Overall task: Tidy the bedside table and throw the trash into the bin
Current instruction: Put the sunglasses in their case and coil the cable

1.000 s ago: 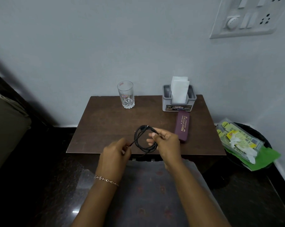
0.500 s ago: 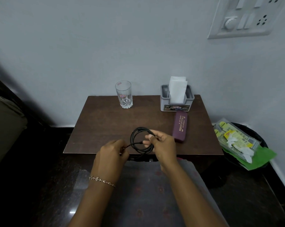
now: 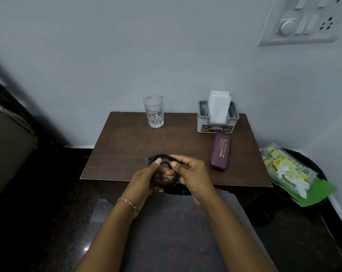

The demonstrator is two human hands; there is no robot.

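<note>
A coiled black cable (image 3: 164, 181) hangs over the front edge of the brown bedside table (image 3: 127, 150). My left hand (image 3: 144, 180) grips the coil's left side, thumb on top. My right hand (image 3: 191, 173) pinches the coil's right side. On the table stand an empty glass (image 3: 153, 110) at the back, a grey holder with white tissues (image 3: 218, 118) at the back right, and a maroon spectacle case (image 3: 221, 151) in front of it. A black bin (image 3: 311, 167) on the floor to the right holds yellow wrappers, white tissue and green paper.
A pale wall rises right behind the table, with a switchboard (image 3: 303, 20) at the upper right. A bed edge (image 3: 7, 146) lies at the left. The floor is dark and glossy. My lap in patterned cloth fills the foreground.
My left hand has moved right and up from the cable's loose end onto the coil. The two hands are now close together, both holding the loops.
</note>
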